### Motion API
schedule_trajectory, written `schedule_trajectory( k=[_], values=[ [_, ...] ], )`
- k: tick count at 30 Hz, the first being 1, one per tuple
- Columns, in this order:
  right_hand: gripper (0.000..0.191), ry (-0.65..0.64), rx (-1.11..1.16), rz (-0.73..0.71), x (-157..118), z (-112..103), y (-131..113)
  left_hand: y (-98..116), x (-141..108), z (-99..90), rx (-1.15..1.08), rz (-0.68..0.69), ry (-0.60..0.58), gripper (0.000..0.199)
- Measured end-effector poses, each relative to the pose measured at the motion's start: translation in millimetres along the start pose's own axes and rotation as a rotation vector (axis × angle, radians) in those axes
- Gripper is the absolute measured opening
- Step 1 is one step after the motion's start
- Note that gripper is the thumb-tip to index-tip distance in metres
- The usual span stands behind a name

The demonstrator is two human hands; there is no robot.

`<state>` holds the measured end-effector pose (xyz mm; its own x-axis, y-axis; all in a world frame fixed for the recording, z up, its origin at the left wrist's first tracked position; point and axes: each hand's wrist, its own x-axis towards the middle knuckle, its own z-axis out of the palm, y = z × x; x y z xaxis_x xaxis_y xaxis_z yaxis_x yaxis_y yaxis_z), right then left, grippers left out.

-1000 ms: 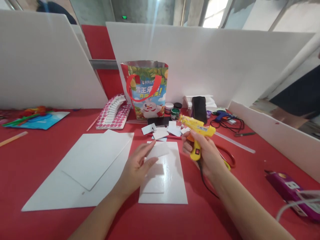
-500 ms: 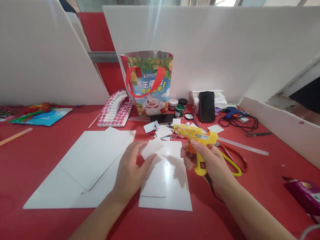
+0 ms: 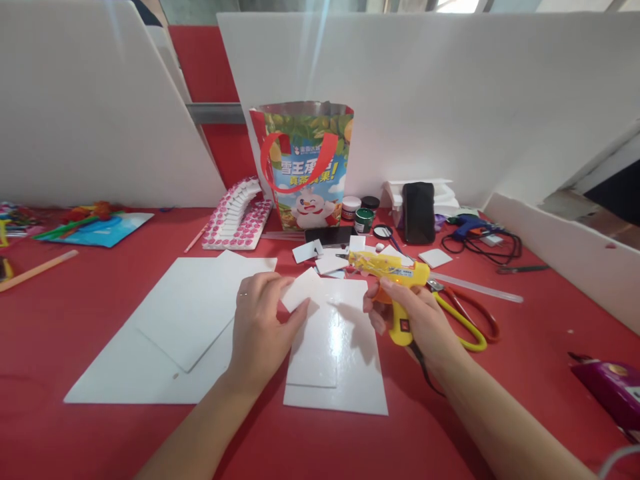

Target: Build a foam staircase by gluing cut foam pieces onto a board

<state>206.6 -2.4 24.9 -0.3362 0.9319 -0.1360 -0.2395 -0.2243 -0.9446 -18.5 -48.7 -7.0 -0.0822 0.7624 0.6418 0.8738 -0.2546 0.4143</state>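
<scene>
My left hand point(image 3: 265, 320) pinches a small white card piece point(image 3: 301, 289) between thumb and fingers, above a stack of white boards. My right hand point(image 3: 413, 313) is wrapped round a yellow glue gun point(image 3: 387, 265), its nozzle pointing left toward the small white pieces. Under and between the hands lies a glossy white board point(image 3: 357, 373) with a narrower white strip point(image 3: 313, 353) on it. Left of my left hand, a white sheet point(image 3: 200, 307) rests on a larger white board point(image 3: 115, 373).
Behind stand a colourful paper bag point(image 3: 310, 167), paint jars point(image 3: 363, 220) and an upright black phone point(image 3: 419, 213). Red and yellow-handled pliers point(image 3: 467, 323) lie right of my right hand. A purple packet point(image 3: 610, 397) is at the far right, a blue packet point(image 3: 100, 230) at the left.
The view has shifted slightly, moving the table items a little right. My left hand has moved slightly left relative to the boards, with the white piece tilted differently. The glue gun remains held.
</scene>
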Motion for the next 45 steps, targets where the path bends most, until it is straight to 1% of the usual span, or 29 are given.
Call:
schedule_trajectory(
  k=[2,4,6,8,9,11,13,15,16,17,19,21,22,24,26,28,30,34,37,40,42,45],
  values=[
    [0.03,-0.005,-0.001,-0.001,0.0,-0.5,-0.3,0.3,-0.1,0.1,-0.117,-0.125,-0.038,0.021],
    [0.03,-0.03,-0.003,-0.007,-0.2,-1.6,0.0,0.5,0.7,0.3,-0.323,-0.324,-0.116,0.026],
    [0.032,-0.061,-0.014,-0.015,-1.1,-2.1,0.5,0.6,2.4,0.8,-0.618,-0.587,-0.2,0.034],
    [0.033,-0.083,-0.043,-0.024,-2.8,-1.4,0.7,0.6,4.5,1.5,-0.978,-0.822,-0.243,0.033],
    [0.033,-0.09,-0.061,-0.028,-3.9,-0.6,0.6,0.7,5.5,1.8,-1.136,-0.896,-0.252,0.03],
    [0.033,-0.104,-0.091,-0.032,-6.1,1.4,0.2,1.1,6.9,2.1,-1.361,-0.96,-0.259,0.025],
    [0.033,-0.119,-0.111,-0.03,-8.0,3.1,-0.2,2.3,7.3,1.6,-1.429,-0.972,-0.307,0.024],
    [0.032,-0.121,-0.12,-0.031,-8.8,3.8,-0.3,4.0,6.8,0.5,-1.369,-0.953,-0.383,0.026],
    [0.032,-0.112,-0.119,-0.034,-8.8,3.8,-0.2,4.8,6.2,0.0,-1.282,-0.922,-0.409,0.03],
    [0.031,-0.096,-0.114,-0.04,-8.4,3.5,0.1,5.4,5.4,-0.5,-1.15,-0.861,-0.407,0.034],
    [0.03,-0.047,-0.098,-0.057,-6.7,2.4,0.8,6.1,3.5,-1.4,-0.82,-0.654,-0.323,0.036],
    [0.03,0.004,-0.084,-0.067,-4.1,1.4,1.6,7.0,1.4,-2.0,-0.519,-0.378,-0.201,0.029],
    [0.032,0.027,-0.082,-0.06,-2.7,1.2,2.0,8.0,0.3,-2.2,-0.41,-0.25,-0.153,0.026],
    [0.035,0.051,-0.095,-0.02,-0.3,1.9,2.6,11.1,-1.7,-2.4,-0.283,-0.066,-0.108,0.023],
    [0.036,0.058,-0.128,0.031,1.2,4.4,3.0,15.9,-3.6,-2.2,-0.216,0.036,-0.087,0.025],
    [0.035,0.06,-0.169,0.061,1.5,8.1,4.0,21.6,-5.4,-1.5,-0.184,0.077,-0.079,0.027],
    [0.034,0.058,-0.179,0.075,0.9,11.9,6.3,26.9,-7.4,-0.3,-0.18,0.091,-0.076,0.027],
    [0.034,0.064,-0.094,0.097,-0.6,15.8,12.3,33.8,-12.5,2.4,-0.231,0.093,-0.117,0.025],
    [0.035,0.092,-0.06,0.089,0.1,13.8,11.7,34.3,-15.8,1.6,-0.313,0.091,-0.199,0.034],
    [0.033,0.097,-0.137,0.075,1.9,8.3,5.3,31.5,-15.7,-2.5,-0.385,0.077,-0.3,0.046],
    [0.029,0.063,-0.233,0.097,2.8,4.4,0.9,28.9,-13.9,-5.0,-0.403,0.095,-0.367,0.054],
    [0.025,0.001,-0.329,0.148,2.8,1.3,-1.3,25.4,-11.9,-6.1,-0.396,0.167,-0.471,0.063]
  ],
)
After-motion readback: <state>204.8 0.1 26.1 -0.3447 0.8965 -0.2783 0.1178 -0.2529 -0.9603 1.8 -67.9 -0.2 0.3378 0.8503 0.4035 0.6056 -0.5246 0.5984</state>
